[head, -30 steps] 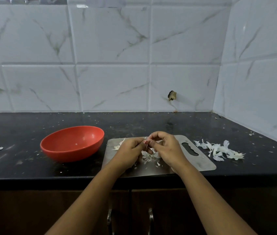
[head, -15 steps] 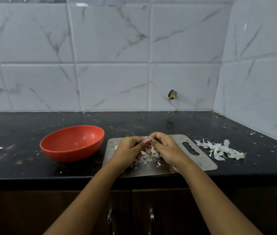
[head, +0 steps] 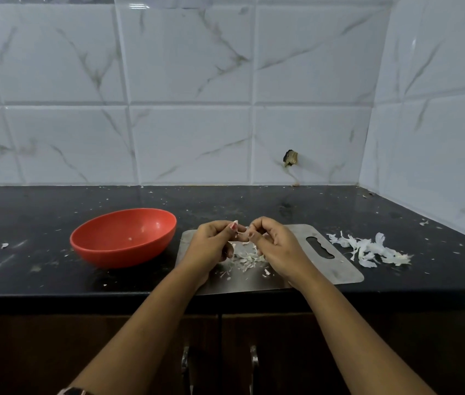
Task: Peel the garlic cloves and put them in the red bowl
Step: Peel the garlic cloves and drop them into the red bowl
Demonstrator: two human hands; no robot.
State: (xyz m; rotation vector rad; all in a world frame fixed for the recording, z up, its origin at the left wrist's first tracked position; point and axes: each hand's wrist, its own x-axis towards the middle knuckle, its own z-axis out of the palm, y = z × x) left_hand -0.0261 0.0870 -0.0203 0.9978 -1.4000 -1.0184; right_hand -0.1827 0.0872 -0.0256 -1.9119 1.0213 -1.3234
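Head view: both hands are raised just above a steel cutting board (head: 326, 270) that lies on the black tabletop (head: 26, 266), and they meet fingertip to fingertip. The left hand (head: 211, 245) has its fingers curled and pinches a small garlic clove (head: 235, 224), whose pale tip pokes up past the fingertips. The right hand (head: 276, 248) is curled too, with thumb and forefinger closed on the same clove from the other side; how much skin the clove carries is too small to tell.

Directly beneath the hands, a loose scatter of peel scraps (head: 245, 259) lies on the board. To the left of the left hand, just beside the board's edge, the red bowl (head: 103, 252) sits on the tabletop, tilted slightly, with only a few pale specks showing inside. To the right of the right hand, past the board's handle slot, a larger pile of white garlic skins (head: 368, 248) lies on the tabletop.

Beyond the hands rises a white marbled tile wall (head: 185, 81). Nearer than the hands, below the tabletop's edge, two cupboard handles (head: 184, 363) show between the forearms.
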